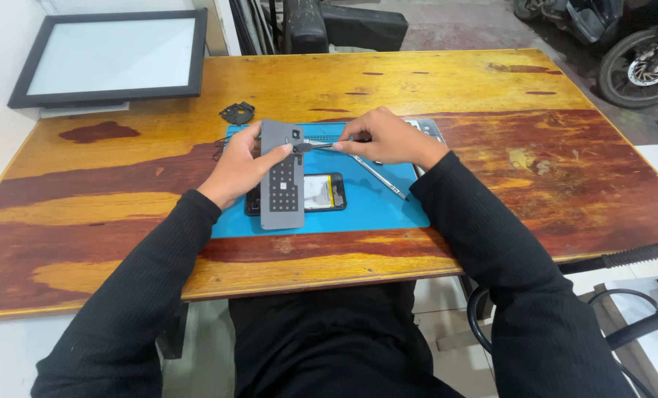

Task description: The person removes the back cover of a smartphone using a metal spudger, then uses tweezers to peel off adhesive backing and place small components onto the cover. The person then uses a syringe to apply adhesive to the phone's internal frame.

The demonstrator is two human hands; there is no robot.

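Observation:
My left hand grips a long grey flat panel dotted with small holes, holding it by its upper left part over a blue work mat. My right hand pinches a thin metal tool whose tip meets the top of the grey panel. Under the panel lies an opened phone, partly hidden, with a yellow strip showing. A slim silver screwdriver-like tool rests on the mat just below my right hand.
A black-framed screen lies at the table's far left corner. A small black part sits beyond the mat. The wooden table extends right; black hoses hang off its right edge, and a motorbike wheel stands behind.

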